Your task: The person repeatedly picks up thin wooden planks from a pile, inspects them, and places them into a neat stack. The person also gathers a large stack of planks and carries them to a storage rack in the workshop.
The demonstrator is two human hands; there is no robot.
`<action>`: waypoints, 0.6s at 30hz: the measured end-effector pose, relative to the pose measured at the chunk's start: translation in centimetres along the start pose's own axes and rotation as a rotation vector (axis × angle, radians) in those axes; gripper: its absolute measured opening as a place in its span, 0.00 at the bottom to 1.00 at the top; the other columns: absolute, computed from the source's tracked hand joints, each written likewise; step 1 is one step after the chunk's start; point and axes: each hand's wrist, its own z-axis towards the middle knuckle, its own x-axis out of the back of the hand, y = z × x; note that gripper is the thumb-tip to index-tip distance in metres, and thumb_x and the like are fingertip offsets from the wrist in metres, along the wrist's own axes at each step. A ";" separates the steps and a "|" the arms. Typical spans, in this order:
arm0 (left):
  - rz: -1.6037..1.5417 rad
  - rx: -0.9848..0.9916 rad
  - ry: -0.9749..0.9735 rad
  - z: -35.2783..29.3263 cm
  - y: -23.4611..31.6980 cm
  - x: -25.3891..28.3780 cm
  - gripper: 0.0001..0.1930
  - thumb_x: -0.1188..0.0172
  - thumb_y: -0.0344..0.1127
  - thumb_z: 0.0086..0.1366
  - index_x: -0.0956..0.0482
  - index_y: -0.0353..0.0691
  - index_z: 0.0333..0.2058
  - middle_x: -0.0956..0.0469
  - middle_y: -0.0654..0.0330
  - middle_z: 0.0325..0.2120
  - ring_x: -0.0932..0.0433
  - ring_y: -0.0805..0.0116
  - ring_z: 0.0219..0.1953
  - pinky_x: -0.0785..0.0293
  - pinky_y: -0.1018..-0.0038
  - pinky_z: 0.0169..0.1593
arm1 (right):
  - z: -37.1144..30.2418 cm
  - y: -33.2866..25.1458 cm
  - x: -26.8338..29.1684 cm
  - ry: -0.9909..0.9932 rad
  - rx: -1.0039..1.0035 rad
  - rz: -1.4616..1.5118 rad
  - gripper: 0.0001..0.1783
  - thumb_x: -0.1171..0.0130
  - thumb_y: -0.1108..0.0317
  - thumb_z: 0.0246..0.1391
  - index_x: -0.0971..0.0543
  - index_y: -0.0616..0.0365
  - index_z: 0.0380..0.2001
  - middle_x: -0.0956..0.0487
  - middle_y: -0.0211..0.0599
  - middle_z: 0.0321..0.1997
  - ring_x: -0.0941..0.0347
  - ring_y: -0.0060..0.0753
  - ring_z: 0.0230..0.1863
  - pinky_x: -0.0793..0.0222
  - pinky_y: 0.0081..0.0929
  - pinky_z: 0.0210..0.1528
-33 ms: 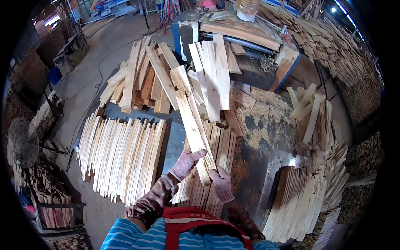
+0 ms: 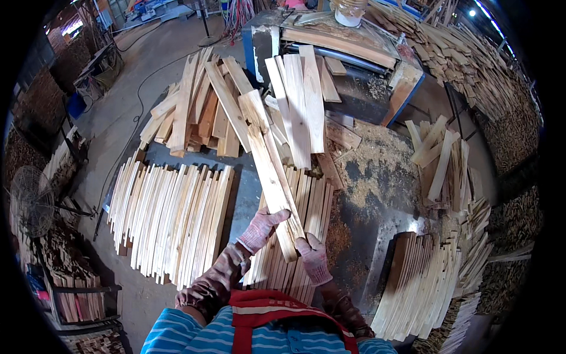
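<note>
Between my two hands a pale wooden board (image 2: 268, 171) slants away from me, with darker rough patches and a narrow strip along its right side. My left hand (image 2: 263, 229), in a pinkish knit glove, is closed on the board's left edge, thumb on top. My right hand (image 2: 313, 258), gloved alike, grips the near end from the right. Under the board stands a row of narrow strips (image 2: 312, 206), partly hidden by it and my arms. The board's far end overlaps loose boards (image 2: 224, 106), and whether it touches them I cannot tell.
Left on the metal table stands another row of strips (image 2: 177, 218); a third row (image 2: 418, 283) is at the near right. Wide boards (image 2: 298, 112) lean toward a blue-framed machine (image 2: 407, 88). Sawdust (image 2: 377, 159) covers the table's right part. A fan (image 2: 32, 200) stands far left.
The whole view has shifted very slightly. Both hands keep their hold on the board.
</note>
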 end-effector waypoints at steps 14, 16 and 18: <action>0.051 0.141 -0.027 -0.2 2.6 0.7 0.25 0.31 0.43 0.63 0.23 0.33 0.52 0.19 0.57 0.47 0.19 0.63 0.50 0.24 0.65 0.58 | 2.4 -1.5 2.7 -0.260 -0.330 0.228 0.20 0.43 0.54 0.61 0.21 0.63 0.38 0.24 0.25 0.28 0.31 0.17 0.28 0.34 0.20 0.32; 0.050 0.092 0.057 0.4 3.4 2.6 0.25 0.33 0.44 0.64 0.23 0.31 0.52 0.19 0.55 0.47 0.19 0.61 0.50 0.24 0.63 0.58 | 3.2 -2.7 3.2 -0.313 -0.377 0.185 0.20 0.45 0.58 0.63 0.19 0.67 0.43 0.20 0.30 0.32 0.26 0.21 0.33 0.30 0.22 0.38; 0.034 -0.022 0.144 1.4 3.9 4.9 0.21 0.33 0.42 0.64 0.22 0.33 0.50 0.17 0.57 0.42 0.16 0.61 0.42 0.17 0.67 0.47 | 3.1 -1.6 3.6 -0.332 -0.417 0.199 0.21 0.43 0.57 0.63 0.19 0.67 0.45 0.19 0.32 0.33 0.25 0.22 0.35 0.29 0.22 0.40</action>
